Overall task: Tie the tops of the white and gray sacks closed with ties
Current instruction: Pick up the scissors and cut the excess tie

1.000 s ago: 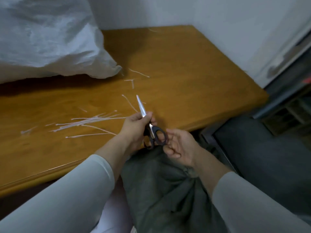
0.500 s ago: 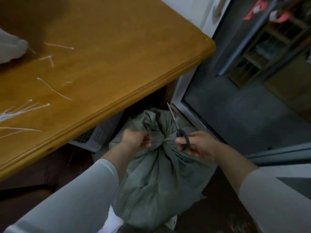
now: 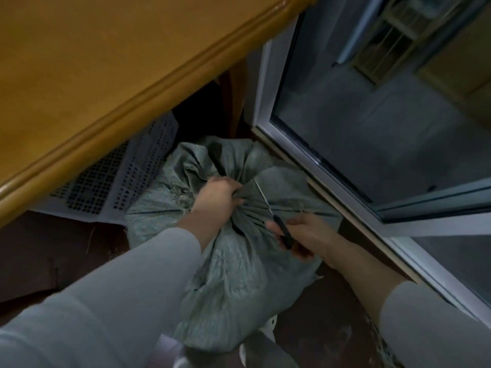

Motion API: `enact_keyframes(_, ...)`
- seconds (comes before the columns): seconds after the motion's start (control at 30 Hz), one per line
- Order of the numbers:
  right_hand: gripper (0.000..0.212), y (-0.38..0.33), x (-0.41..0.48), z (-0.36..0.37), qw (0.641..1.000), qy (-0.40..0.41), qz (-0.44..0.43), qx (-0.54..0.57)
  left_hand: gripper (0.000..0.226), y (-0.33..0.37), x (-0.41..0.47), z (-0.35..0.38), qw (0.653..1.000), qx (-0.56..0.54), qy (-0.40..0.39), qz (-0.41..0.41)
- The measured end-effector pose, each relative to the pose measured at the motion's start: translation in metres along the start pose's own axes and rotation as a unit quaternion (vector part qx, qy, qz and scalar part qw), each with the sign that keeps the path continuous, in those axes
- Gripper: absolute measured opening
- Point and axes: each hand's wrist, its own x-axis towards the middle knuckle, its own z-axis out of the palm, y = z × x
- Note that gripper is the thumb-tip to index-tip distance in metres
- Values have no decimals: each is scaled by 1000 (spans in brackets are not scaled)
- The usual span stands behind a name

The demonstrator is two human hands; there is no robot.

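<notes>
A gray woven sack (image 3: 239, 274) stands on the dark floor below the table edge, its top bunched into a neck with a loose flap above. My left hand (image 3: 215, 200) grips that gathered neck from the left. My right hand (image 3: 303, 235) holds black-handled scissors (image 3: 276, 221), their thin blades pointing up-left to the neck, right beside my left fingers. The tie itself is too small to make out. The white sack is out of view.
An orange wooden table (image 3: 106, 88) fills the upper left, its rounded edge running diagonally. A white perforated crate (image 3: 119, 187) sits under it beside the sack. A sliding glass door with a metal frame (image 3: 332, 187) borders the sack on the right.
The scissors passed from my left hand to my right. My view dropped from the tabletop to the floor, and my left hand took the sack's neck while the blades came down to it.
</notes>
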Motion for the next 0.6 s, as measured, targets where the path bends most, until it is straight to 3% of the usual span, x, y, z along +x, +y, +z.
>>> enact_keyframes(0.13, 49, 15, 19, 1, 996, 5, 9, -91, 22, -14, 14, 10, 1000, -4, -5, 8)
enact_keyframes(0.33, 63, 32, 46, 10, 961, 54, -33, -270, 20, -24, 30, 2, 993, -97, 35, -66)
enact_keyframes(0.43, 61, 36, 50, 13, 935, 86, -79, -335, 21, -26, 39, -1, 996, -64, 17, -63)
enact_keyframes(0.6, 59, 33, 52, 15, 923, 113, -110, -352, 25, -30, 51, -6, 999, 2, -13, -31)
